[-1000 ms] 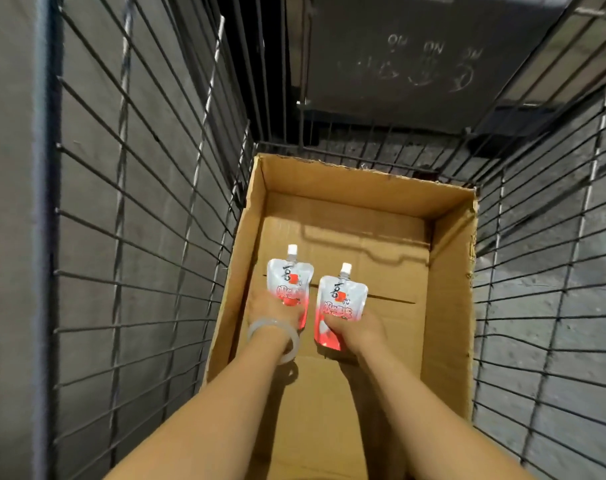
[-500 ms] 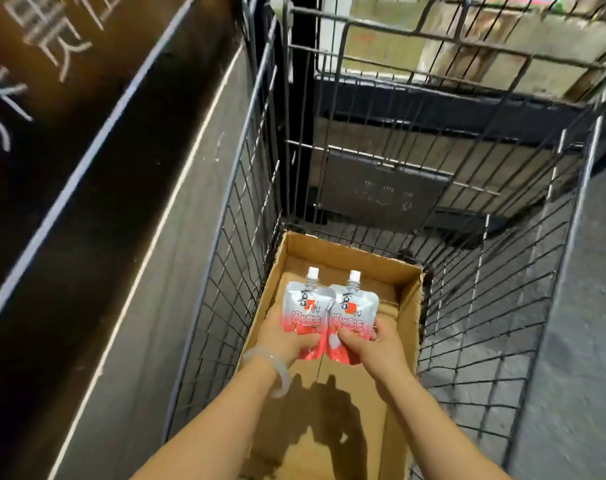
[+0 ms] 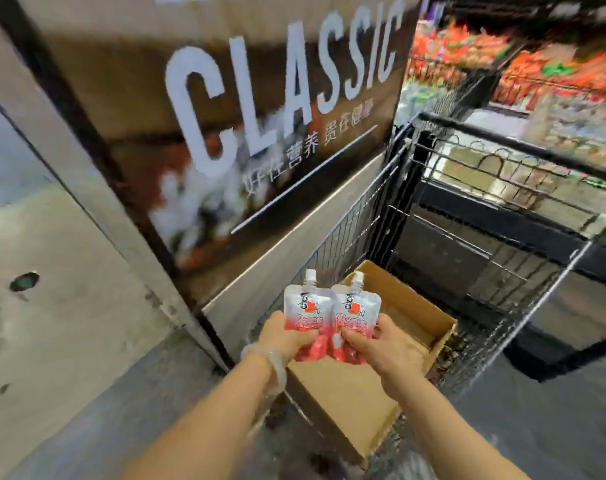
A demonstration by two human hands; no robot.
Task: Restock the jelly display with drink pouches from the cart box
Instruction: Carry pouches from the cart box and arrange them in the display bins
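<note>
sign (image 3: 260, 109): big "CLASSIC" panel, far left
left hand (image 3: 287, 337): gripping left pouch (image 3: 306, 317)
right hand (image 3: 384, 344): gripping right pouch (image 3: 355, 322), pouches touching, upright
box (image 3: 415, 320): open, below the pouches, in cart (image 3: 485, 271)

A shop: wire cart (image 3: 467, 237), stocked shelves (image 3: 536, 71).
</note>
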